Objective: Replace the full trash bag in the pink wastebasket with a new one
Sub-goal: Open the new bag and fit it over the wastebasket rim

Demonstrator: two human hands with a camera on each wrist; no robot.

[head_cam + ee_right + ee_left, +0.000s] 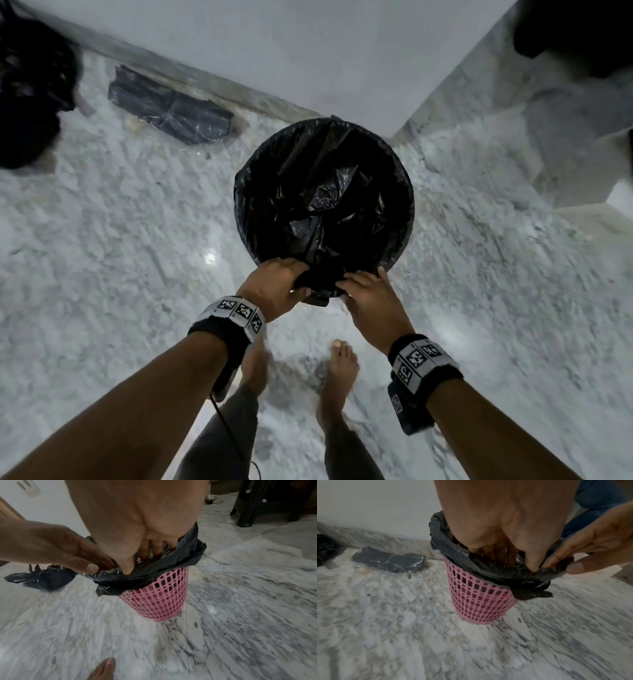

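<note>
The pink lattice wastebasket [479, 599] stands on the marble floor by a wall corner. A new black trash bag [323, 205] lines it, its edge folded down over the rim. Both hands work at the near rim. My left hand [294, 281] has its fingers inside the bag and its thumb outside, pinching the bag's edge [522, 574]. My right hand [349, 284] pinches the same edge just to the right, thumb on the outer fold [145, 577]. The full, tied black bag [30, 92] lies on the floor at the far left.
A clear-wrapped pack of folded black bags [171, 106] lies against the baseboard, left of the basket. A dark plastic stool [265, 503] stands off to the right. My bare feet [339, 373] are just behind the basket. A white wall [308, 41] runs behind it.
</note>
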